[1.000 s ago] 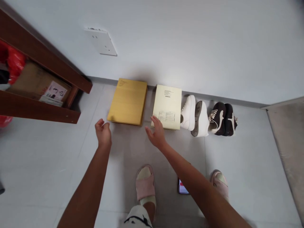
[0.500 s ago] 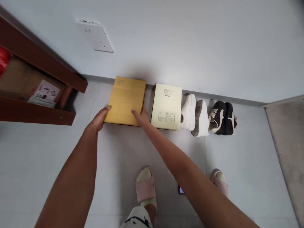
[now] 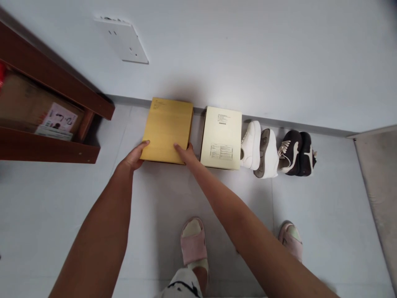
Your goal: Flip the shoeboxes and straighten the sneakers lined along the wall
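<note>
A yellow box lies against the foot of the wall. My left hand grips its near left corner, thumb on top and the other fingers hidden at the side. At the near right corner, my right hand holds the same box with the thumb on the lid and fingers down in the gap. To the right of that gap is a cream box with printed labels. Beside it stand white shoes, one upright and one on its side, then dark shoes with pale trim.
A dark red wooden frame at the left holds a cardboard box. Above is a white wall socket. My feet in pink slippers stand on the grey floor. A pale panel borders the right side.
The view has shifted slightly, so the boxes and shoes appear a little further right. Both hands keep their hold on the yellow box. The phone seen earlier by my right forearm no longer shows.
</note>
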A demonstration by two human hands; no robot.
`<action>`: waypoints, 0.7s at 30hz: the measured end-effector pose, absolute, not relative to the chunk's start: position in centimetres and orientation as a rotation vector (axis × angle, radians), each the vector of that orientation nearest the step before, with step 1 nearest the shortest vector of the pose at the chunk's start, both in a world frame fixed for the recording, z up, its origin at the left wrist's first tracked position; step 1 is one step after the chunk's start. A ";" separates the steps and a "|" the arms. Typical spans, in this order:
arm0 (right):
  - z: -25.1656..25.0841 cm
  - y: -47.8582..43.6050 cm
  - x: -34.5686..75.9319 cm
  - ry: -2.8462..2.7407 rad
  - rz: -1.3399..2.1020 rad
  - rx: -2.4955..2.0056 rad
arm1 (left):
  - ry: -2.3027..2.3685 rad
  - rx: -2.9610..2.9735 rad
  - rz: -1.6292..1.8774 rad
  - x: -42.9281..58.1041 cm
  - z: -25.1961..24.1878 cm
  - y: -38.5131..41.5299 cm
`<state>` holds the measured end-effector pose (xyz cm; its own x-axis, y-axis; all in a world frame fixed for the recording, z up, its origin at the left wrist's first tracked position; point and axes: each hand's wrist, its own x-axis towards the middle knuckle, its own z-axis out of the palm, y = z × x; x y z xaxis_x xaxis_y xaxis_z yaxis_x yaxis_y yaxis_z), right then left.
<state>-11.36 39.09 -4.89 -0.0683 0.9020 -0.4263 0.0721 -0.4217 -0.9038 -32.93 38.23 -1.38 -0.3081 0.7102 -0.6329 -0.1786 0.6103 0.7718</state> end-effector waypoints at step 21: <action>-2.3 36.7 -10.1 -1.200 1.439 -1.646 | 1.637 0.489 0.974 -34.0 0.9 35.8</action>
